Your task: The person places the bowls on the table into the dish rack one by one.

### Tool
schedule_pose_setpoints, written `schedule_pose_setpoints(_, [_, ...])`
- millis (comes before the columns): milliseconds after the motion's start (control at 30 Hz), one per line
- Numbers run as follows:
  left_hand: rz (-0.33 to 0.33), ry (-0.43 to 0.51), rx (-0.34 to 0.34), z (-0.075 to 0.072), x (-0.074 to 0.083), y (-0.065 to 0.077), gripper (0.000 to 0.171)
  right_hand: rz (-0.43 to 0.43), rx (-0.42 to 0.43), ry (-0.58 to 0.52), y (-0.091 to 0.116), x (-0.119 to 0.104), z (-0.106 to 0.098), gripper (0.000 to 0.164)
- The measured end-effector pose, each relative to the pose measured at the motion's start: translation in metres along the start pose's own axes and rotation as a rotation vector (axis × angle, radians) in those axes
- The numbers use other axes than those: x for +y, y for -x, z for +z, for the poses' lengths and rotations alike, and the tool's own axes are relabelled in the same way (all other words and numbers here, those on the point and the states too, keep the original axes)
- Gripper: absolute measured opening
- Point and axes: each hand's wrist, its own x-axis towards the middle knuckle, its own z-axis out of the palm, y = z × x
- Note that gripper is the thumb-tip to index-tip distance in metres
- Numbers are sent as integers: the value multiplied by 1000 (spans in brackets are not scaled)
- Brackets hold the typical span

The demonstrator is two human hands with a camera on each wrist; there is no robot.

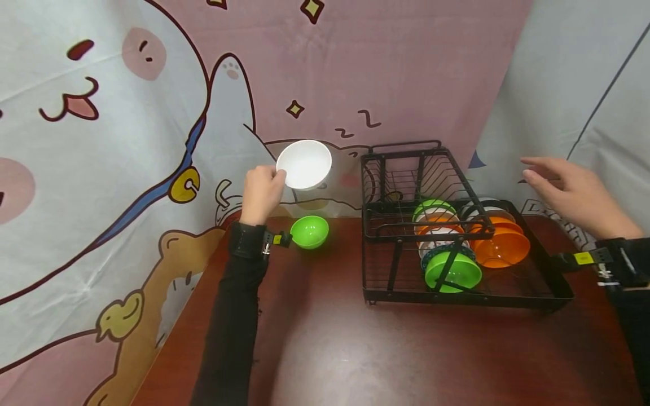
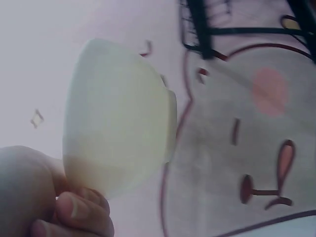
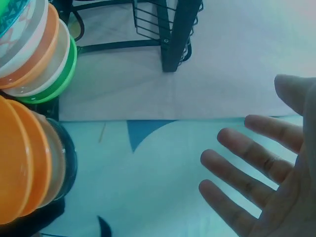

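Note:
My left hand pinches the rim of a white bowl, held up in the air with its inside facing the head camera. In the left wrist view, the bowl shows its outer side and foot, with thumb and fingertips at the rim. Below it on the table, a green bowl stands apart. My right hand hovers right of the black dish rack, holding nothing; the right wrist view shows its fingers spread and straight.
Two rows of bowls stand on edge in the rack's lower level: one ends in a green bowl, the other in an orange bowl. The rack's upper basket overhangs part of them. A cartoon-print cloth hangs behind the brown table.

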Motion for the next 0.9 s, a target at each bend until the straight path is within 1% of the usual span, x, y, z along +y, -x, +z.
schedule_pose_setpoints(100, [9,6,-7,-3,7,0,38,22,-27,1,-1,3,2,64])
schedule_pose_setpoints(200, [31,23,-12,1,13,1,38,31,-54,-28,-3,-1,2,66])
schedule_pose_setpoints(267, [58,30,-8,6,20,2,37,18,-68,-79,-6,-10,-1,65])
schedule_pose_setpoints(367, [100,47,-11,12,39,4,35,-12,-123,-177,-13,-36,-11,65])
schedule_pose_setpoints(400, [114,60,-16,13,46,5,34,-24,-154,-215,-16,-48,-14,65])
schedule_pose_setpoints(500, [161,111,-50,15,72,8,33,-50,-250,-280,-24,-86,-21,69])
schedule_pose_setpoints(600, [219,160,-91,20,96,12,32,-89,-329,-336,-31,-127,-17,72])
schedule_pose_setpoints(633, [239,163,-104,22,103,14,32,-104,-348,-344,-32,-140,-14,73])
schedule_pose_setpoints(700, [280,162,-127,28,115,16,30,-147,-381,-394,-34,-162,-5,73])
schedule_pose_setpoints(733, [297,161,-138,31,121,18,30,-155,-392,-421,-34,-171,0,72])
schedule_pose_setpoints(800, [319,155,-148,35,129,22,30,-170,-384,-460,-34,-184,8,66])
schedule_pose_setpoints(900, [344,122,-133,40,135,26,30,-168,-339,-525,-37,-189,20,51])
